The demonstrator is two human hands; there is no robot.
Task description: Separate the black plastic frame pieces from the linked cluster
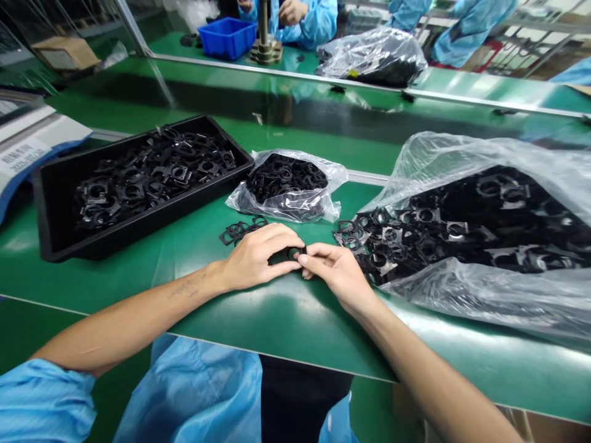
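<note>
- A small black part (295,251) is held in the air just above the green surface (277,326), back from its near edge; its exact shape is mostly hidden by the fingers.
- By the left hand (258,255), the part is clamped between thumb and forefinger, which are curved around a gap; the other fingers are bent alongside.
- By the right hand (335,274), the same part is pinched at its right end, with thumb and forefinger brought together on it and the remaining fingers curled under.
- Loose black frames (240,231) are laid in a small pile just beyond the left hand.
- A black tray (161,214), heaped with similar frames, is set at an angle toward the surface's left end.
- A small clear bag (295,210) filled with black pieces is placed near the tray's right corner, close to the metal strip (364,177) along the surface's far edge.
- A large clear bag (462,147) is laid across the surface's right end, its frames spilled through the mouth toward the right hand.
</note>
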